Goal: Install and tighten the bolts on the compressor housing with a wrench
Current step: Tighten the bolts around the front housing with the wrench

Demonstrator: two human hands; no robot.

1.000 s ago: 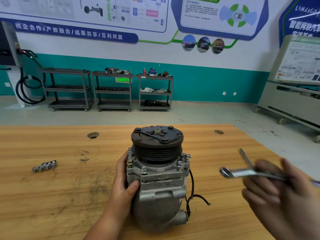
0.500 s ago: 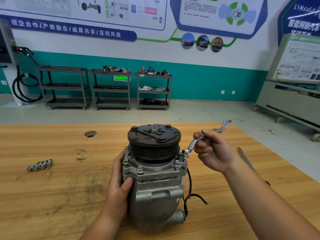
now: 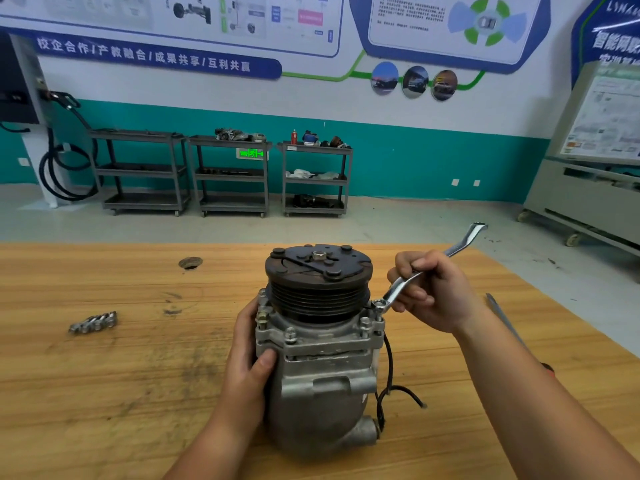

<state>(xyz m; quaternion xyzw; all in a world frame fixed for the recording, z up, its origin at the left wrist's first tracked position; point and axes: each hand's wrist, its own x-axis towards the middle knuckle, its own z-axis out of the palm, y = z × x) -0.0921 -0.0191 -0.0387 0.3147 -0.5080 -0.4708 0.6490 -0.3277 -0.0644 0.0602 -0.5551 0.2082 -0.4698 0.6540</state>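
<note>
A grey metal compressor (image 3: 322,372) stands upright on the wooden table (image 3: 104,393), its black pulley (image 3: 318,275) on top. Several bolts (image 3: 290,332) stick up around the housing flange. My left hand (image 3: 251,368) grips the housing's left side, thumb in front. My right hand (image 3: 429,292) holds a silver ring wrench (image 3: 398,289) by its shank. The wrench's lower ring sits on the bolt at the flange's right corner (image 3: 380,304); its other end points up and to the right.
A small pile of loose bolts (image 3: 93,322) lies on the table to the left. A second long tool (image 3: 505,320) lies on the table at the right, partly behind my right forearm. A black wire (image 3: 398,393) trails from the compressor. Carts stand by the far wall.
My right hand brought the wrench in from the lower right and set its ring on the right corner bolt. The left hand has kept its grip on the housing.
</note>
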